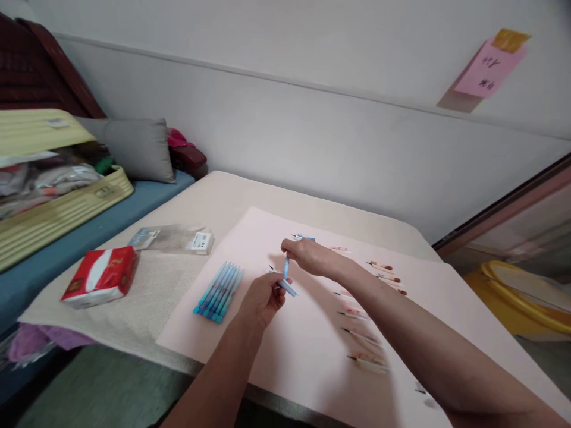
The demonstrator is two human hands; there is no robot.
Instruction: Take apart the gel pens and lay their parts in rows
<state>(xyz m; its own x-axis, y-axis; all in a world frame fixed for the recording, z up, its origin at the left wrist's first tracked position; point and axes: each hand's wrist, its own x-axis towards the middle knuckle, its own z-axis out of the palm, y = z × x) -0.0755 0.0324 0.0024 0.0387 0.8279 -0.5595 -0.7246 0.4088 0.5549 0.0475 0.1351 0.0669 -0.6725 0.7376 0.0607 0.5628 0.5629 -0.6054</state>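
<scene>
My left hand (264, 297) is closed on a pale blue pencil (288, 288), whose dark tip pokes out past the fingers. Just above it, my right hand (307, 255) pinches a narrow light-blue piece (286, 268) held upright, its lower end meeting or nearly meeting the pencil; contact is hard to make out. To the left lies a row of several blue-teal pens (219, 292). Beyond my right hand rests a blue and white black-tipped pencil (305, 238). Under and beside my right forearm are pinkish black-tipped pencils (362, 336) and brown-ended ones (384, 266), partly hidden.
A pale pink sheet (267, 229) covers much of the cream-clothed table (232, 184). Left stand a red tissue pack (100, 276) and clear plastic packaging (178, 239). A yellow bin (513, 303) is at the right. The wall behind bears a pink note (489, 70).
</scene>
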